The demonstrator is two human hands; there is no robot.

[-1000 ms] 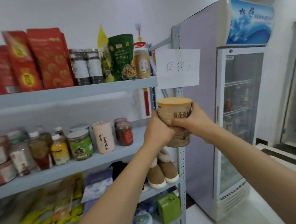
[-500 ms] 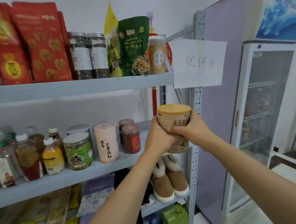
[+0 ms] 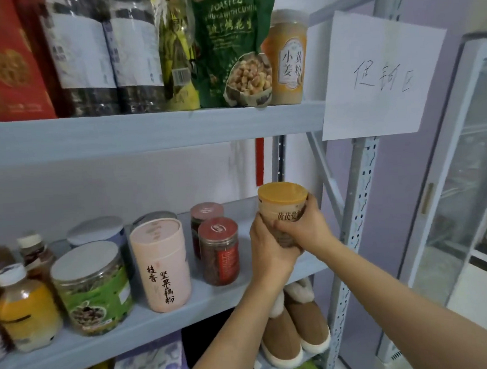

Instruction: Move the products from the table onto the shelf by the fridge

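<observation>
Both left hand (image 3: 265, 250) and right hand (image 3: 309, 230) grip the upright yellow-lidded jar (image 3: 282, 206) at the middle shelf's (image 3: 171, 323) right end, beside red-lidded jars (image 3: 219, 252)

The middle shelf board (image 3: 207, 302) is carrying a green-labelled jar (image 3: 92, 290), a pink canister (image 3: 161, 265) and two red-lidded jars (image 3: 219, 252). The upper board (image 3: 146, 133) is bearing dark jars (image 3: 106, 55) and a green bag (image 3: 232, 46).

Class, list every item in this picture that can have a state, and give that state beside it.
Yellow-lidded canister: upright, lid on, gripped by both hands.
Left hand: grips the canister's side.
Right hand: grips the canister's front.
Pink tube: standing on middle shelf, capped.
Front red-lidded jar: standing, lid on.
Juice bottle: upright, capped.
Fridge door: shut.
</observation>
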